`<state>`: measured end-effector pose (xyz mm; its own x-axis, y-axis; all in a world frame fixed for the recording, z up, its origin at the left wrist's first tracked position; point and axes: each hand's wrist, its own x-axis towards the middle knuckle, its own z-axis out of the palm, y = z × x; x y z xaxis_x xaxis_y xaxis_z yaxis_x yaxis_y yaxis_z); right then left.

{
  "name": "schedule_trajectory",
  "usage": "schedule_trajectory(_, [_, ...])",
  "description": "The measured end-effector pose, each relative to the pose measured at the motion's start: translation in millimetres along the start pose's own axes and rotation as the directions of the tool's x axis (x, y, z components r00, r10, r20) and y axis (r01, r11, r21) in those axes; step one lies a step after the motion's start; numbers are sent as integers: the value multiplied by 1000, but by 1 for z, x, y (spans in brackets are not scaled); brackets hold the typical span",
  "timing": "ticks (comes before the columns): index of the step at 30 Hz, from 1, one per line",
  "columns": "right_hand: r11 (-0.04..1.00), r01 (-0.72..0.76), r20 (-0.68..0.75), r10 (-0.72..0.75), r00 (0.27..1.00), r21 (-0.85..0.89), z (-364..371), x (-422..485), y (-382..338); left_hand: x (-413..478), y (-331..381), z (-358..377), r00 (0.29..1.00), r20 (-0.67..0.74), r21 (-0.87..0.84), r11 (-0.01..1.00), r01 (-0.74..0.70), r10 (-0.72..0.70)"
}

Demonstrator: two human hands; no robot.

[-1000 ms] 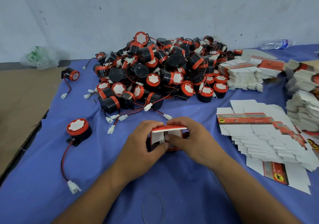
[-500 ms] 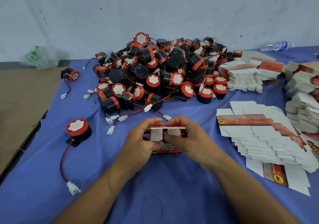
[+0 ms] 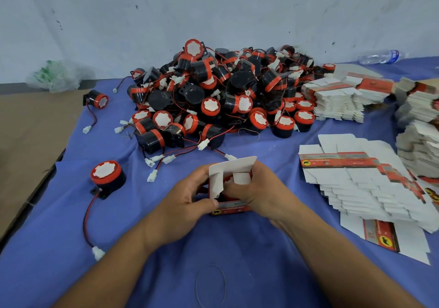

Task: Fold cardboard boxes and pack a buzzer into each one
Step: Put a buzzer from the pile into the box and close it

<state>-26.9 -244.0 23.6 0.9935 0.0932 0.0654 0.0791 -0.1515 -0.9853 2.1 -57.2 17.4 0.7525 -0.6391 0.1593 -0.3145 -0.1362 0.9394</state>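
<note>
I've got left hand [image 3: 187, 203] and right hand [image 3: 261, 191] both gripping the box [image 3: 235, 209], flaps open, just in front of the buzzer pile [image 3: 213, 98].

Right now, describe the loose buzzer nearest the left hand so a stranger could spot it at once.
Start at the big heap of buzzers at the back of the blue cloth. Come forward and left: one buzzer stands alone, left of the left hand. Unlike the other stray buzzer farther back, lying on its side, it sits white face up.
</note>
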Motion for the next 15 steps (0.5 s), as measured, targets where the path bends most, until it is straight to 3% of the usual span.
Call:
schedule_trajectory(4, [993, 101, 11, -100, 995, -57, 2, -5, -4, 1, -3, 6, 999, -43, -70, 998, 3, -6])
schedule_trajectory(7, [997, 76, 23, -76, 997, -20, 0, -6, -2, 1, -4, 6, 1000, -17, -37, 999, -12, 11])
schedule_trajectory(10, [1000, -20, -10, 20, 1000, 9, 1, -2, 4, -1, -7, 2, 1000, 28, 33, 999, -1, 0])
schedule_trajectory(13, [970, -229, -234, 205, 950, -79, 9, 3, 7, -3, -11, -1, 997, 72, 60, 998, 0, -5])
schedule_trajectory(15, [953, -278, -286, 234, 929, -120, 11, 5, 9, -3, -10, -2, 996, 84, 39, 999, -20, 17])
